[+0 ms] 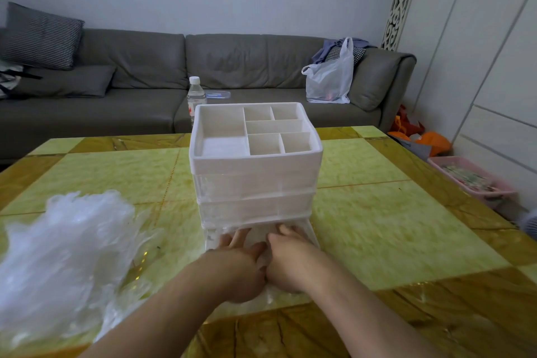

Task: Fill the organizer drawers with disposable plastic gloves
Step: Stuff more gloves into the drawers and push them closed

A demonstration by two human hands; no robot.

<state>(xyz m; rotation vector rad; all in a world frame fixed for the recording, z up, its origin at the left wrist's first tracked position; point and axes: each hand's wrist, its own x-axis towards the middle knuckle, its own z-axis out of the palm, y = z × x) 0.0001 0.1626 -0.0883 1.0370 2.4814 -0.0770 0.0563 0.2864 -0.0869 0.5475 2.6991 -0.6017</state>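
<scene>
Both hands, L (238,264) + R (287,261), press crinkly gloves (257,237) into clear drawer (311,237).

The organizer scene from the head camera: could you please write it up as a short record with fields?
organizer: white organizer on the table, top tray of empty compartments
bottom drawer: bottom drawer pulled out toward the person
left hand: left hand in the open drawer, fingers pressing on clear plastic inside
right hand: right hand beside it, fingers also pressing into the drawer
gloves: loose pile of clear plastic gloves on the table, left of the organizer
background: water bottle behind the organizer; grey sofa with a white plastic bag
</scene>
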